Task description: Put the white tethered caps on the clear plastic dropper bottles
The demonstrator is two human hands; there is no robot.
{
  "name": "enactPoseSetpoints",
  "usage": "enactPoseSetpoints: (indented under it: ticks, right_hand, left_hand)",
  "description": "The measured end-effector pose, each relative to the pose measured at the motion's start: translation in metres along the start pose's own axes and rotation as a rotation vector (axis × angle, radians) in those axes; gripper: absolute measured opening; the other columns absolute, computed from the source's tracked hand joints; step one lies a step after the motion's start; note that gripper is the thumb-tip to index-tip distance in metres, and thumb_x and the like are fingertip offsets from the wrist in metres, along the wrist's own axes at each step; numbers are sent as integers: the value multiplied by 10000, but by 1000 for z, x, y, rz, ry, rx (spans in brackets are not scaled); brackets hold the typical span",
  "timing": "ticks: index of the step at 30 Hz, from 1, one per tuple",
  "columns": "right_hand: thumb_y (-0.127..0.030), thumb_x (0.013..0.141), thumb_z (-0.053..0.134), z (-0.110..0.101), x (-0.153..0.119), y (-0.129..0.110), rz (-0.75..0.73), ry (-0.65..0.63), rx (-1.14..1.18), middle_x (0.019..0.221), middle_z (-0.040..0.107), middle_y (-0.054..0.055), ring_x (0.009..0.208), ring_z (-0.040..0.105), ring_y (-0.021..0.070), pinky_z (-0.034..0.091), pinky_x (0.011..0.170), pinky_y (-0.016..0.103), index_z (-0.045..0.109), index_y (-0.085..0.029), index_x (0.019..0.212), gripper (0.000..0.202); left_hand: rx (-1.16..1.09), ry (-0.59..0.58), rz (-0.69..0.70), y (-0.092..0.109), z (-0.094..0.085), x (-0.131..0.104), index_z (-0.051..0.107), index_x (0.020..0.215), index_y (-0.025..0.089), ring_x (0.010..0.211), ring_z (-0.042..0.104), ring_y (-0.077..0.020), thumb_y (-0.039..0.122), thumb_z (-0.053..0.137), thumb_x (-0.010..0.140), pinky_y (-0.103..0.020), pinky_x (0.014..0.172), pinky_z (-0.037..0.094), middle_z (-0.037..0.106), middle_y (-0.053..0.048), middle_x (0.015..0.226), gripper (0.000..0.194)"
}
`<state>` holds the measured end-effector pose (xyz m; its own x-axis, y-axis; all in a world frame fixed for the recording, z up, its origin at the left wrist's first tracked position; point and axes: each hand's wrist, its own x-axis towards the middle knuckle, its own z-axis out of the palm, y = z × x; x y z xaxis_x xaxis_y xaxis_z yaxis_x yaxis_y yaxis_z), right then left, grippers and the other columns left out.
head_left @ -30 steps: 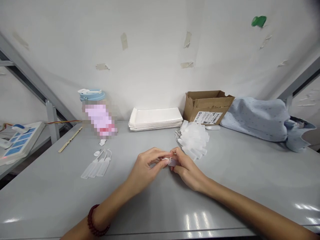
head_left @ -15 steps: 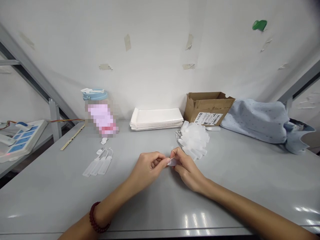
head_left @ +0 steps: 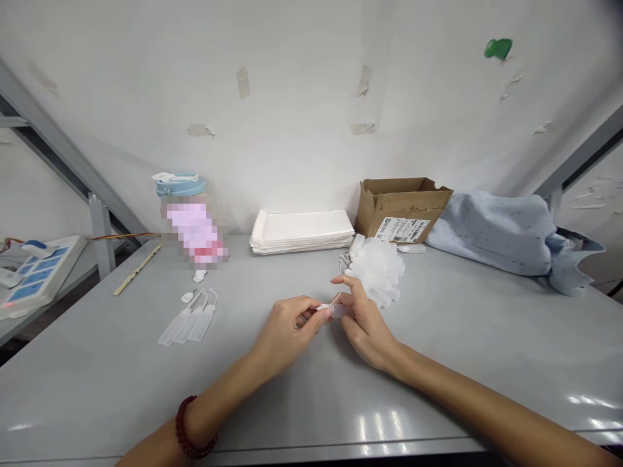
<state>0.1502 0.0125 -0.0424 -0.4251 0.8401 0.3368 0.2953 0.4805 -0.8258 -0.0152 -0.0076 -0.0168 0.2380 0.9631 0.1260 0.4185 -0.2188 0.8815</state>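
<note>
Between my two hands is a small translucent white tag [head_left: 337,311] with a thin strap. My left hand [head_left: 288,327] pinches its strap end between thumb and fingertips. My right hand [head_left: 366,324] grips the other end between thumb and fingers, with the index finger lifted off and stretched out. Just behind my right hand lies a heap of similar translucent tags [head_left: 377,266], their loops gathered at the left. To the left, several tags with looped straps [head_left: 189,322] lie side by side on the grey table [head_left: 272,415].
A stack of white envelopes or flat packs [head_left: 304,228] stands by the wall, beside an open cardboard box [head_left: 403,211]. Right of it lies a pale blue cloth [head_left: 491,230]. A blue-lidded item [head_left: 180,185], a thin strip [head_left: 137,269] and a power strip [head_left: 41,275] are at left.
My right index finger has lifted away from the tag and straightened. Both hands stay in nearly the same place. The whole view has shifted slightly.
</note>
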Motion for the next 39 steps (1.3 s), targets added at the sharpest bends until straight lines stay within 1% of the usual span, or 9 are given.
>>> enactPoseSetpoints:
  ticks: [4,8,11,14,20,23,30,34,39]
  right_hand:
    - [-81,764,507,-6,2,2,-204,11,-75,922,564,51,742,547,160,449,585,276,140,-220,1355,709]
    - [-173,857,537,-17,7,7,-342,41,-201,941,576,79,796,559,175,489,619,295,450,-209,1184,340]
    - [-172,898,486,-22,8,9,-398,90,-248,918,614,83,756,585,168,495,639,305,553,-197,1079,195]
    - [-197,895,493,-22,6,6,-330,108,-229,820,630,65,671,572,157,474,604,292,602,-176,1057,196]
    - [-310,868,512,-20,6,-2,97,-22,37,557,498,-22,497,414,101,340,470,233,684,-155,917,237]
    - [-343,843,529,-20,9,-3,191,-47,167,517,446,-41,475,405,94,337,465,228,685,-146,940,269]
    - [-258,774,600,-19,9,2,83,73,137,788,635,40,543,487,107,425,521,260,690,-175,941,207]
    - [-190,796,563,-18,7,1,-31,94,26,750,641,31,587,516,124,424,558,265,686,-182,945,193]
    - [-241,826,544,-18,4,-1,-26,91,-47,664,597,15,556,460,120,372,531,254,678,-155,964,210]
  left_hand:
    - [-105,-9,-100,2,-9,3,657,721,149,568,536,-122,409,532,829,-215,528,423,597,-8,617,309]
    - [-274,-50,-185,-4,-16,9,635,670,131,509,503,-101,440,529,830,-220,501,407,596,-17,607,364]
    - [-308,-110,-203,-8,-17,10,644,666,123,493,487,-97,454,529,830,-228,500,404,594,-22,597,387]
    - [-251,-87,-171,-7,-16,7,660,677,131,532,499,-106,424,543,827,-233,541,422,604,-22,619,349]
    - [-27,42,41,-7,-11,3,684,798,168,720,569,-147,269,583,807,-250,688,447,666,-28,779,143]
    - [-35,95,83,-9,-9,4,683,852,171,795,591,-162,256,597,795,-258,744,462,677,-38,861,133]
    - [-196,-100,-147,-5,-16,6,660,784,134,624,565,-130,392,548,828,-244,622,472,623,-30,696,285]
    - [-261,-261,-229,-6,-20,8,614,703,123,547,555,-115,417,514,844,-240,565,465,593,-17,620,341]
    - [-107,-220,-124,-7,-17,5,574,668,140,543,527,-112,363,476,874,-234,539,439,552,0,605,318]
